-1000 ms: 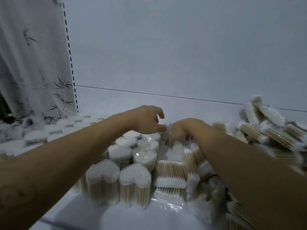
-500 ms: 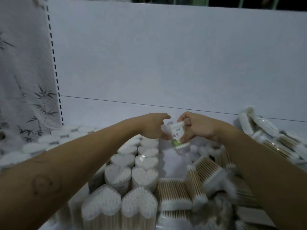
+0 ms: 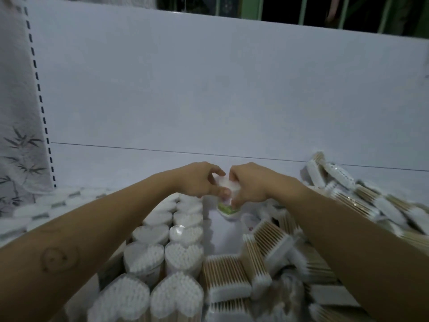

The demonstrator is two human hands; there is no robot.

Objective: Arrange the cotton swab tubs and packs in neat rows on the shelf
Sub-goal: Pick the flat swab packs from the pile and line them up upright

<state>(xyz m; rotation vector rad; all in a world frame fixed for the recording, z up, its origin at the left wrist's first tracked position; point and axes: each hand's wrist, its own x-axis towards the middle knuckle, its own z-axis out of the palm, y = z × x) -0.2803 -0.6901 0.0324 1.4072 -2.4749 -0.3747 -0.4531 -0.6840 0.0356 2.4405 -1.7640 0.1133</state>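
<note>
Both my hands meet over the middle of the white shelf (image 3: 120, 168). My right hand (image 3: 249, 182) grips a small white cotton swab tub (image 3: 228, 209) with a green label, held tilted above the shelf. My left hand (image 3: 197, 180) curls its fingers against the tub's white top. Heart-shaped swab tubs (image 3: 183, 252) stand in two rows running back from the front, just left of the held tub. Flat packs of wooden-stick swabs (image 3: 222, 277) lie to the right of those rows.
A loose heap of swab packs (image 3: 362, 201) fills the right side up to the back wall. More white tubs (image 3: 34, 212) sit at the far left beside a bamboo-print curtain (image 3: 18, 135). A bare strip of shelf lies behind my hands.
The view has tipped up and the hands have closed together. The tub, picked up from the shelf by my right hand, is now covered more by both hands.
</note>
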